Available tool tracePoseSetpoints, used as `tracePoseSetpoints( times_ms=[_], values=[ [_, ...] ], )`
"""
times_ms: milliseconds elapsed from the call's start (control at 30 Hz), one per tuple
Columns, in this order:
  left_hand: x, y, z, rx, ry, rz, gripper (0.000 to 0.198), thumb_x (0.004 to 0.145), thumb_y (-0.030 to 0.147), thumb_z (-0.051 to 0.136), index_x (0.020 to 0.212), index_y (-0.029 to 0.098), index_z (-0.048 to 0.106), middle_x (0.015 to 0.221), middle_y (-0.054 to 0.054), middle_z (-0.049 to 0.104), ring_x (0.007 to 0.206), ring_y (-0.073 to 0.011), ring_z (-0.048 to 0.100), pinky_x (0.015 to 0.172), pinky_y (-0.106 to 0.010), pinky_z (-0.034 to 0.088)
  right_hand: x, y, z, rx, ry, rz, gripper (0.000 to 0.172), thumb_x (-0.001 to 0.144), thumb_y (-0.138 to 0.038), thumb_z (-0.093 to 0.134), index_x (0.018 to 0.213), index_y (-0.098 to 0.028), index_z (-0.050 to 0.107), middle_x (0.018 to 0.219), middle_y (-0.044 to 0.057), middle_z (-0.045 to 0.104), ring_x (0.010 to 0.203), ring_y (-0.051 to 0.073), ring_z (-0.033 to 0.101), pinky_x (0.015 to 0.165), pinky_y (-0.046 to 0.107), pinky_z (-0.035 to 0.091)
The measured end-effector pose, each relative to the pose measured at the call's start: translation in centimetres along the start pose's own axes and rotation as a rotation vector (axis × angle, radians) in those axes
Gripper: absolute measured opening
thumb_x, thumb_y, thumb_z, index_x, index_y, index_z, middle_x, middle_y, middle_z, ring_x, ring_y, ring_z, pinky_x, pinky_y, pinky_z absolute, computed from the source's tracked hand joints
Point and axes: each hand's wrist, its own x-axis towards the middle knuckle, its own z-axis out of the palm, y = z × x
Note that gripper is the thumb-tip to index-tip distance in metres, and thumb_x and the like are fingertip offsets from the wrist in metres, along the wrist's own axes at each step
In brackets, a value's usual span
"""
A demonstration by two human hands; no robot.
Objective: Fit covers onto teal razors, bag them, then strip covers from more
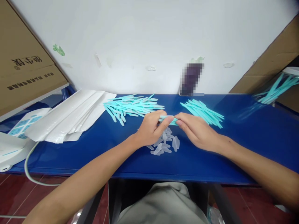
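My left hand (153, 127) is closed round a few slim turquoise plastic sticks (171, 121), its thumb pressed along them. My right hand (198, 129) pinches at their right end, thumb against forefinger, fingertips almost meeting the left thumb. Exactly what lies between the right fingertips is hidden. Below the hands, small translucent plastic covers (165, 147) lie scattered on the blue table (198, 168). Behind the left hand is a heap of turquoise sticks with wider, paler tips (133, 105). Plain turquoise sticks (203, 112) lie in a pile behind the right hand.
White plastic bags (67, 116) lie at the left, beside a white device with blue keys (25, 124) and its cable (26, 165). Cardboard boxes (30, 62) flank both sides. A clear container of sticks (277, 88) lies far right. A pixelated dark object (191, 79) leans on the wall.
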Motion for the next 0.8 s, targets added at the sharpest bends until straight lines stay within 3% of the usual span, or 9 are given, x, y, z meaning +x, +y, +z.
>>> tracePoseSetpoints(
  times_ms=[133, 300, 433, 500, 600, 633, 700, 800],
  values=[
    [-0.1, -0.1, 0.3, -0.027, 0.028, -0.043, 0.044, 0.104, 0.041, 0.047, 0.067, 0.021, 0.033, 0.060, 0.005, 0.032, 0.054, -0.0105, 0.032, 0.055, -0.029, 0.029, -0.1, 0.2, 0.3, -0.046, -0.032, 0.046, 0.027, 0.108, -0.038, 0.029, 0.098, -0.022, 0.049, 0.069, -0.001, 0.054, 0.056, 0.015, 0.047, 0.056, 0.027, 0.033],
    [0.2, 0.2, 1.0, -0.097, 0.077, -0.107, 0.049, 0.105, 0.043, 0.044, 0.063, 0.020, 0.030, 0.057, 0.005, 0.029, 0.052, -0.0092, 0.028, 0.054, -0.029, 0.027, 0.1, -0.5, 1.1, -0.177, 0.053, 0.074, 0.028, 0.107, -0.038, 0.027, 0.104, -0.021, 0.049, 0.069, 0.001, 0.058, 0.052, 0.016, 0.047, 0.051, 0.027, 0.028],
    [0.6, 0.2, 0.2, -0.077, 0.023, -0.099, 0.050, 0.105, 0.048, 0.039, 0.063, 0.021, 0.034, 0.056, 0.004, 0.033, 0.050, -0.0101, 0.030, 0.052, -0.030, 0.028, 0.2, 0.1, 0.9, -0.213, 0.041, 0.059, 0.030, 0.107, -0.040, 0.027, 0.105, -0.021, 0.050, 0.069, 0.002, 0.060, 0.053, 0.016, 0.049, 0.051, 0.027, 0.028],
    [0.8, -0.3, -1.5, -0.063, 0.106, -0.110, 0.054, 0.104, 0.055, 0.036, 0.062, 0.022, 0.034, 0.053, 0.004, 0.032, 0.047, -0.0108, 0.029, 0.049, -0.030, 0.025, 0.2, 1.8, -0.1, -0.229, 0.063, 0.098, 0.030, 0.106, -0.041, 0.027, 0.103, -0.021, 0.050, 0.068, 0.002, 0.058, 0.052, 0.016, 0.049, 0.051, 0.027, 0.029],
    [1.1, -1.7, -4.4, -0.042, 0.394, -0.165, 0.058, 0.104, 0.061, 0.030, 0.060, 0.023, 0.026, 0.050, 0.005, 0.023, 0.044, -0.0113, 0.022, 0.045, -0.031, 0.021, 0.0, 5.2, -2.0, -0.299, 0.181, 0.271, 0.031, 0.106, -0.043, 0.027, 0.096, -0.022, 0.048, 0.066, 0.003, 0.056, 0.053, 0.018, 0.049, 0.054, 0.030, 0.031],
    [1.1, -2.0, -5.1, -0.009, 0.434, -0.165, 0.058, 0.104, 0.060, 0.033, 0.060, 0.023, 0.026, 0.050, 0.005, 0.023, 0.045, -0.0111, 0.022, 0.046, -0.031, 0.021, 0.0, 6.1, -2.6, -0.322, 0.210, 0.324, 0.032, 0.106, -0.043, 0.026, 0.097, -0.022, 0.047, 0.067, 0.004, 0.056, 0.056, 0.019, 0.051, 0.056, 0.031, 0.032],
    [1.1, -2.3, -5.7, 0.069, 0.344, -0.140, 0.056, 0.104, 0.055, 0.039, 0.060, 0.022, 0.028, 0.052, 0.004, 0.026, 0.047, -0.0105, 0.025, 0.048, -0.031, 0.022, 0.0, 6.8, -3.2, -0.340, 0.225, 0.360, 0.033, 0.106, -0.045, 0.025, 0.099, -0.022, 0.048, 0.067, 0.005, 0.056, 0.057, 0.020, 0.051, 0.057, 0.032, 0.032],
    [0.8, -1.7, -4.7, 0.131, 0.071, -0.049, 0.051, 0.105, 0.043, 0.036, 0.060, 0.021, 0.029, 0.054, 0.004, 0.031, 0.050, -0.0104, 0.029, 0.052, -0.030, 0.026, 0.2, 5.3, -2.6, -0.294, 0.162, 0.301, 0.031, 0.106, -0.045, 0.027, 0.103, -0.023, 0.049, 0.067, 0.003, 0.055, 0.057, 0.019, 0.050, 0.057, 0.032, 0.034]
  ],
)
